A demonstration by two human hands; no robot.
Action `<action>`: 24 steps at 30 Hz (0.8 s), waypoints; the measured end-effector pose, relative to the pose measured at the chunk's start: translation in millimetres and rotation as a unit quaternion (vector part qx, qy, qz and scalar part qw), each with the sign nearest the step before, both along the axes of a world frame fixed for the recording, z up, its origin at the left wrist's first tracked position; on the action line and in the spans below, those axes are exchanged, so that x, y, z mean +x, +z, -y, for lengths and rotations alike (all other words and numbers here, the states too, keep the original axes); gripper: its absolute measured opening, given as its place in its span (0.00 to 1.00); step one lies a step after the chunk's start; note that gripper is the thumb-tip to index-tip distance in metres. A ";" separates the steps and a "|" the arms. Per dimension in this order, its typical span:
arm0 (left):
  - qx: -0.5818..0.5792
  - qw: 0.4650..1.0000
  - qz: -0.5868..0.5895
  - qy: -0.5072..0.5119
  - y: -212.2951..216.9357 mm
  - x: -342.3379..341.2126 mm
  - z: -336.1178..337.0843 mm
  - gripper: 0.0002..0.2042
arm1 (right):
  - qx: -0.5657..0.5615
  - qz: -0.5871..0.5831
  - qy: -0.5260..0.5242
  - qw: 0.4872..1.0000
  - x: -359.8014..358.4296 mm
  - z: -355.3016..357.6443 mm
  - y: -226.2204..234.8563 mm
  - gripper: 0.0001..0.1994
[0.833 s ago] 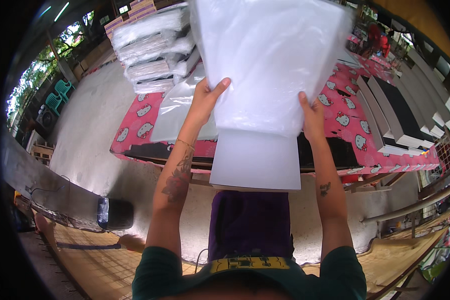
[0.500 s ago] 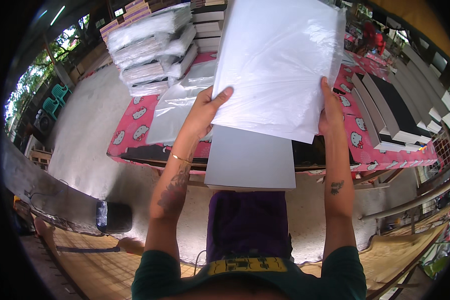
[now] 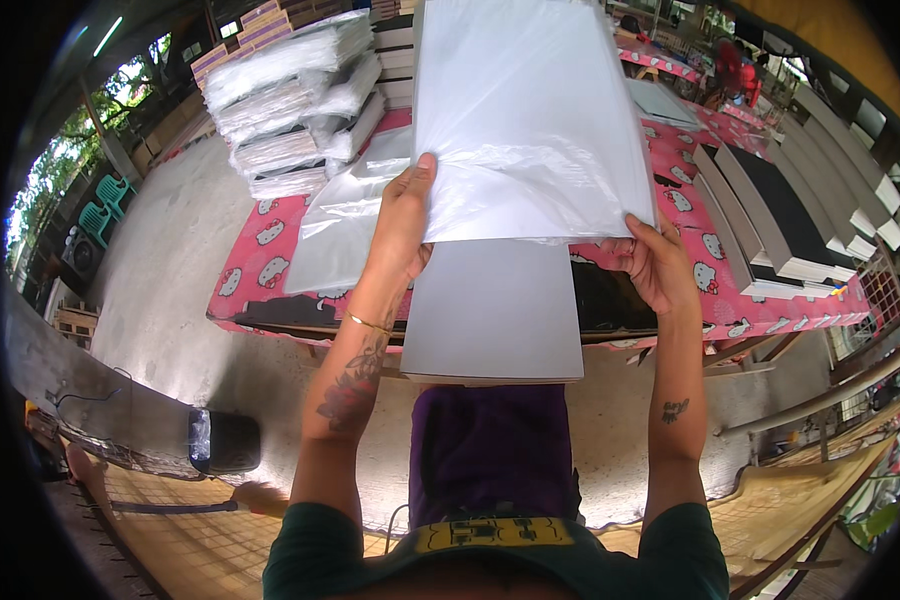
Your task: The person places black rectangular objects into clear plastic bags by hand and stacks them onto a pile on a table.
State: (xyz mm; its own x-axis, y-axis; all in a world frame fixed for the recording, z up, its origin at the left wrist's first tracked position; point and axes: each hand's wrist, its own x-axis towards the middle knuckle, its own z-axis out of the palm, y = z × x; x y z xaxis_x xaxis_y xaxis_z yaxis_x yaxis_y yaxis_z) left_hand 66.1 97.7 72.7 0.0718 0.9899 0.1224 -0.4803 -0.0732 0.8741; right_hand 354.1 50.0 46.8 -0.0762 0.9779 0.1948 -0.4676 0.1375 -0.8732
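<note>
While the left hand [image 3: 406, 215] is gripping the side of the plastic sheeting [image 3: 530, 120] thumb-up, the right hand [image 3: 662, 268], half open, is pinching its near corner above the pale board [image 3: 492, 315] by the worktop [image 3: 260, 260].

Counts: bare hands, two, one left hand [image 3: 405, 210] and one right hand [image 3: 655, 265]; milky-clear rectangular plastic sleeve [image 3: 530, 140], one, layers not countable; pale grey rectangular flat-topped stack [image 3: 493, 310], one; clear-plastic-wrapped white bundles [image 3: 280, 110], at least four tiers; black-topped pale grey blocks [image 3: 775, 205], several, exact number unclear; green plastic chairs [image 3: 95, 218], two; black box-shaped bin [image 3: 232, 440], one; thin gold-coloured bangle [image 3: 370, 325], one; dark forearm tattoos [image 3: 348, 395], two.
</note>
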 end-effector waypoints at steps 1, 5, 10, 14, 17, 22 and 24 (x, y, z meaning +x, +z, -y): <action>0.009 1.000 0.005 -0.002 -2.2 0.8 -0.7 0.18 | 0.004 -0.014 0.002 1.000 0.3 -0.8 -2.7 0.17; 0.060 0.997 0.015 -0.048 -7.7 1.2 -0.5 0.15 | 0.028 -0.048 -0.012 0.998 0.8 -2.0 -10.7 0.18; 0.060 0.991 -0.050 -0.107 -23.3 -9.8 4.1 0.13 | 0.031 -0.058 -0.054 0.996 5.0 -0.1 -13.7 0.16; 0.041 0.989 -0.006 -0.143 -42.3 -12.1 -6.7 0.11 | 0.033 -0.077 -0.066 0.994 16.0 2.9 -22.6 0.16; 0.081 0.982 -0.155 -0.067 -69.8 -42.2 -36.2 0.10 | 0.036 -0.090 -0.119 0.988 45.0 5.0 -40.9 0.16; 0.202 0.692 -0.678 0.144 -156.0 -158.0 -91.9 0.13 | 0.015 -0.067 -0.202 0.977 122.1 9.1 -86.6 0.16; 0.189 0.646 -0.733 0.099 -177.4 -177.2 -93.0 0.10 | -0.011 -0.071 -0.218 0.973 162.2 10.5 -115.6 0.16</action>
State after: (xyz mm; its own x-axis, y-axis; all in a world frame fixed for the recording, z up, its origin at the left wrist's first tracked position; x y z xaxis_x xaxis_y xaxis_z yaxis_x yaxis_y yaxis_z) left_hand -111.1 190.7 -104.7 0.2623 0.9164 0.3023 0.8942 -0.3485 0.2808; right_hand 516.3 39.5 -68.8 0.3731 0.9151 0.1527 -0.4851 0.3327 -0.8087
